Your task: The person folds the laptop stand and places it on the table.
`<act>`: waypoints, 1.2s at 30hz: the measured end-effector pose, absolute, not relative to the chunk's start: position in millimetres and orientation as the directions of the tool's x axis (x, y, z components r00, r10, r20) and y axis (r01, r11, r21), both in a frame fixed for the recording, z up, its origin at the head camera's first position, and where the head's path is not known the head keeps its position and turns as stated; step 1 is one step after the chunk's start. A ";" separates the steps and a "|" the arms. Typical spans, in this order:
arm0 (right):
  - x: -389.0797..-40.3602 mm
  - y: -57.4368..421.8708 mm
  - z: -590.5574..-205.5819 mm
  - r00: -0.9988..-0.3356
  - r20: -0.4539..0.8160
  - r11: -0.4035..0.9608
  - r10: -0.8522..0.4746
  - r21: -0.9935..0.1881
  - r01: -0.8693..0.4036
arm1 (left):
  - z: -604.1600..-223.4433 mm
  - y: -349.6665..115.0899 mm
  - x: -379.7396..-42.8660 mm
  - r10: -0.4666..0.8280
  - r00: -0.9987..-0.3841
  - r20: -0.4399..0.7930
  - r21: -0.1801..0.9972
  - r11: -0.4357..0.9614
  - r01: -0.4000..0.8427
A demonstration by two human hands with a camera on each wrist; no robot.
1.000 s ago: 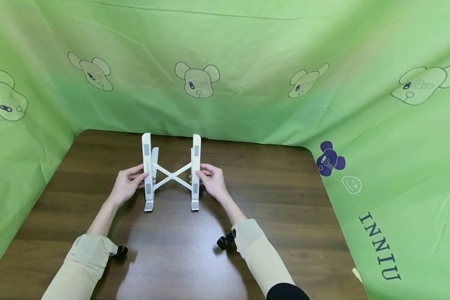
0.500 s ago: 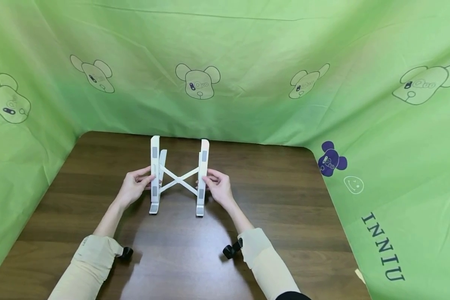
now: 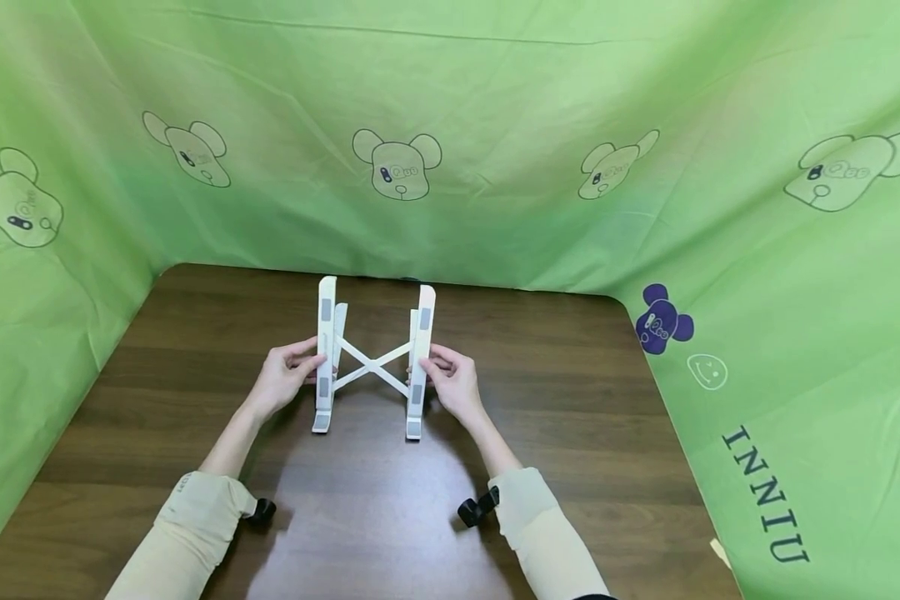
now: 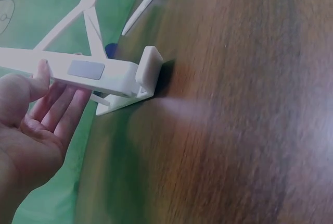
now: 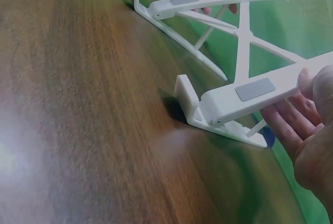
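Observation:
A white folding laptop stand (image 3: 373, 366) stands unfolded on the table, its two side rails joined by crossed bars. Grey pads line the tops of the rails, and each front end has an upturned lip. My left hand (image 3: 281, 379) pinches the left rail, thumb on top and fingers underneath, as the left wrist view also shows with that rail (image 4: 117, 75). On the other side my right hand (image 3: 456, 385) grips the right rail the same way. In the right wrist view the right rail's lip (image 5: 186, 96) stands close over the wood.
The brown wooden table (image 3: 585, 417) is bounded at the back and sides by a green cloth (image 3: 495, 225) printed with cartoon heads. Black wrist devices (image 3: 261, 512) hang at both sleeve cuffs. A small pale scrap (image 3: 719, 552) lies at the right table edge.
Both hands and the laptop stand have shifted right and slightly nearer to me, with the stand turning a little clockwise. Both grips on the rails stay the same.

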State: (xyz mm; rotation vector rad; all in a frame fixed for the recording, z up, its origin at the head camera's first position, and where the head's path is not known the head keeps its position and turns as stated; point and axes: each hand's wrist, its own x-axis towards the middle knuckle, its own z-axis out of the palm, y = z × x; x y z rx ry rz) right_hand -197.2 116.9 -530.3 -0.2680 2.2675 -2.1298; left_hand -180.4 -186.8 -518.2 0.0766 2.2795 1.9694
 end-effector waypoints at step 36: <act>-187.7 116.8 -535.3 -0.976 0.199 0.108 -0.092 -0.972 -0.208 | -519.0 -174.2 -179.1 0.116 -0.992 -0.040 0.985 0.174 -0.019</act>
